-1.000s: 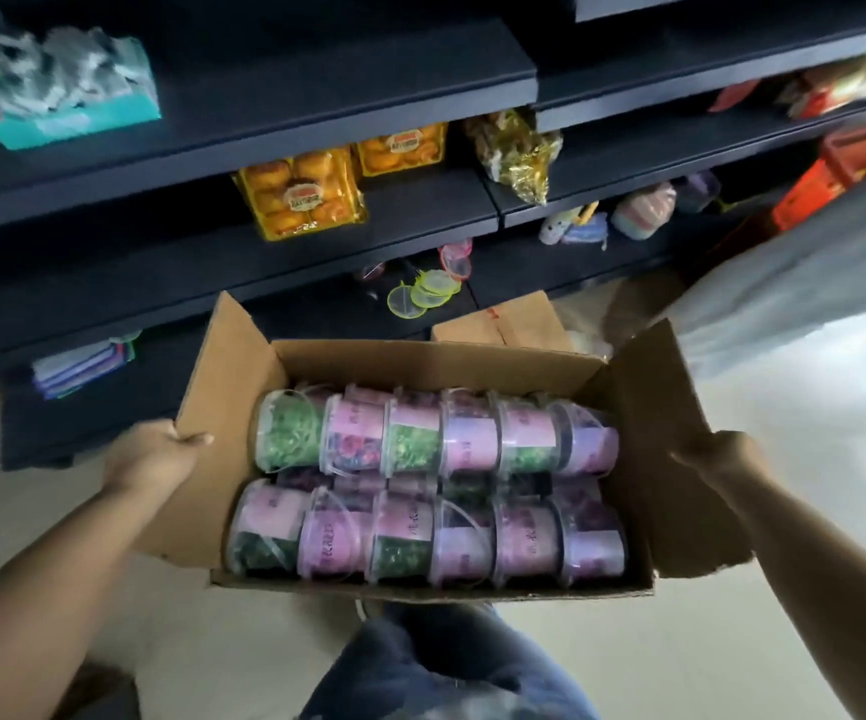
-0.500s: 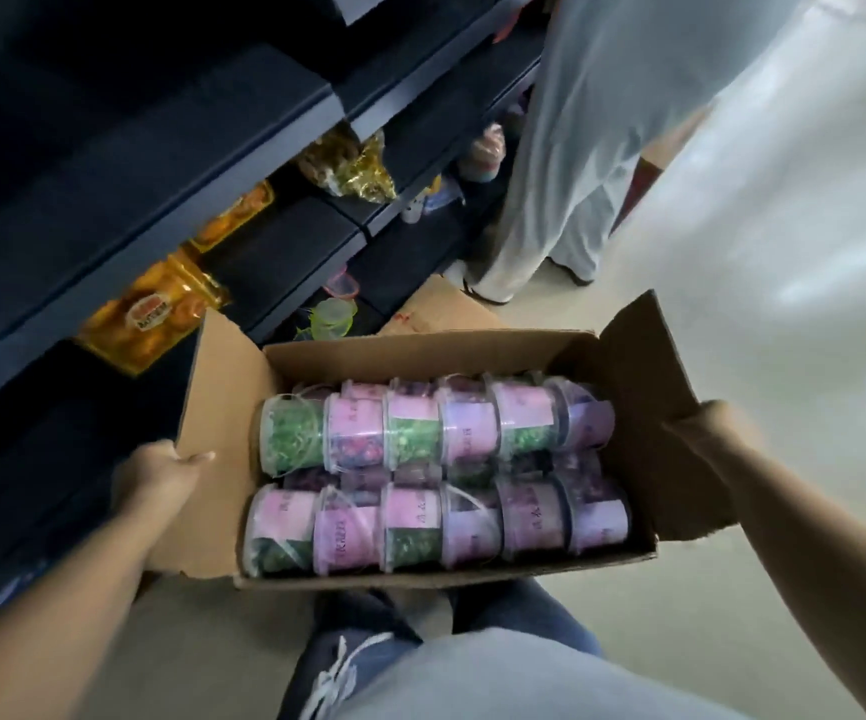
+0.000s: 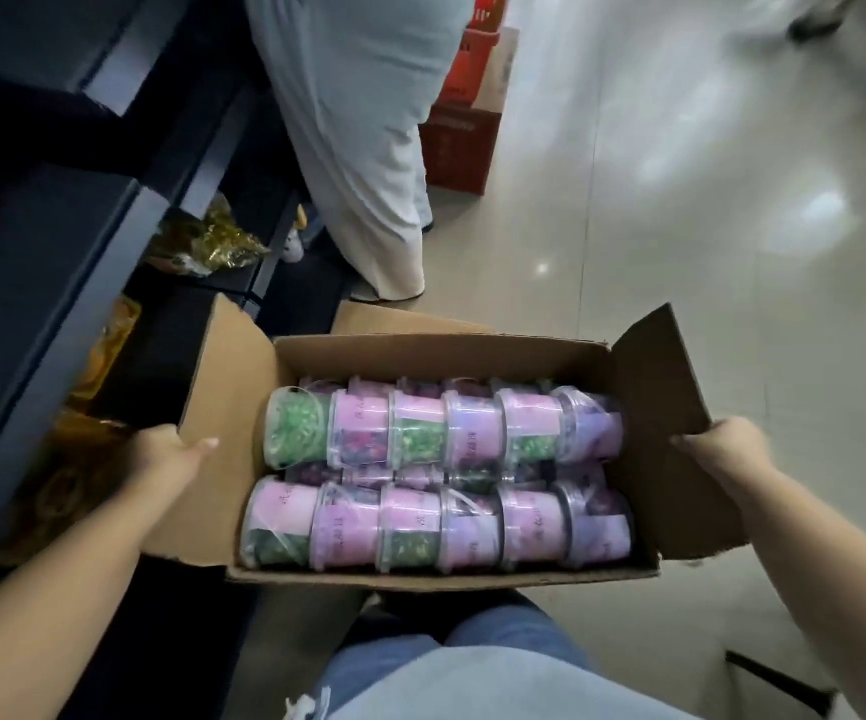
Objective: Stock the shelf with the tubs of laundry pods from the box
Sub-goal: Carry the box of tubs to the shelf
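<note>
Well, my left hand grips the box by its left flap. The thumb lies flat across the flap's inner face, and the fingers are wrapped behind the cardboard where I cannot see them. My right hand does the same on the right flap: the thumb tip shows on the inner side and the rest of the fingers are hidden behind. Both forearms reach forward from the lower corners, bare and nearly straight, with the box held level between them above my jeans.

Inside the box, the tubs lie on their sides, packed tight in two rows of six, each one touching its neighbours. They are clear plastic with pink or lilac labels, and the pods inside show green in some and purple in others. More tubs show in the gaps beneath the top layer, but I cannot tell how many. All four flaps stand open.

On my left runs the dark shelf, close beside the box's left flap. A gold foil packet sits on one of its levels, and orange packs lie lower down, partly hidden by the shelf edge. Ahead of the box another person in pale trousers stands beside the shelf. Just beyond them a red carton rests on the glossy light floor.
</note>
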Demonstrator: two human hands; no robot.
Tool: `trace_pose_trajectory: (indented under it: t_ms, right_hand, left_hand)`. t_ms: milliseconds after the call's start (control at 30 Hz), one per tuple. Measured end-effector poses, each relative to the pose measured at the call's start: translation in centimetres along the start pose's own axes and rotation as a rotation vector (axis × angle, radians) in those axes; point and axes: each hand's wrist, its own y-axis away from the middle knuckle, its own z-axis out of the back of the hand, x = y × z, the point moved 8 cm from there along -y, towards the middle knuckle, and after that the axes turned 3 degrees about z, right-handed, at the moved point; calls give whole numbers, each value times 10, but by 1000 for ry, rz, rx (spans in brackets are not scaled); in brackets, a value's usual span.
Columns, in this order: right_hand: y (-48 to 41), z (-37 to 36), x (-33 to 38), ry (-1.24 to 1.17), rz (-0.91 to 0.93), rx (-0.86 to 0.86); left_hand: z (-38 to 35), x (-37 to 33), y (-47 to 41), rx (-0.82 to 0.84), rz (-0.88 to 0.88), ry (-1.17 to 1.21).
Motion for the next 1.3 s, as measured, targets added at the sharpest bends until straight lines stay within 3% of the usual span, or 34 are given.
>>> trace_pose_trajectory:
  t_ms: [533, 700, 900, 1133, 1300]
  right_hand:
    - [-64, 22, 9, -121, -227, -78]
    - [-77, 6, 42, -129, -223, -88]
    - [-90, -71, 57, -84, -281, -23]
    - [-86, -79, 52, -35, -314, -67]
    - [-80, -69, 44, -54, -337, -119]
  left_hand:
    - [-10, -168, -86, -36, -220, -211]
    - [-23, -165, -124, -3, -175, -207]
    - [-54, -133, -153, -12, -99, -221]
    - [-39, -115, -179, 10, -12, -159]
    - [-22, -103, -176, -66, 12, -85]
